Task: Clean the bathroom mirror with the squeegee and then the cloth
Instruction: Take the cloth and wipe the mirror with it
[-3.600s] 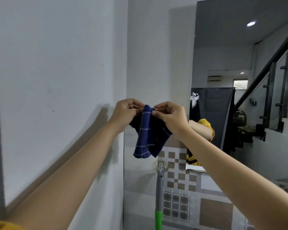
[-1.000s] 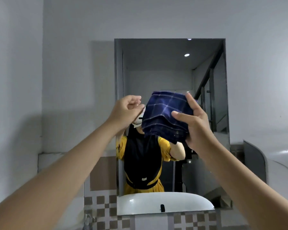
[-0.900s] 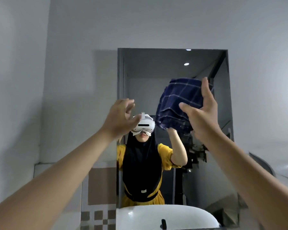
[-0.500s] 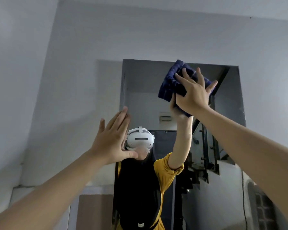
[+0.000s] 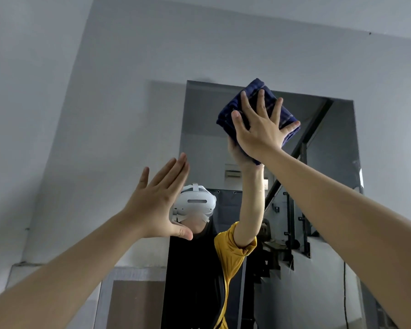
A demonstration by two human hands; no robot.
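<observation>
Pale grey painted walls close in around a tall frameless rectangular mirror, seen from below. At the mirror's upper edge the right hand lies flat with all fingers spread wide, palm pressing a folded dark blue cloth with thin pale check lines against the glass; it is not gripping the cloth, only holding it flat to the surface. One corner of the cloth pokes just above the mirror's top edge. The left hand is raised lower and to the left, open with fingers straight and close together and the thumb stretched out, holding nothing; whether it touches the wall beside the mirror cannot be told. The two hands are well apart. In the glass, the reflection shows a person in a yellow short-sleeved top wearing a white headset, arm raised to the cloth, with a dark stair railing behind.
</observation>
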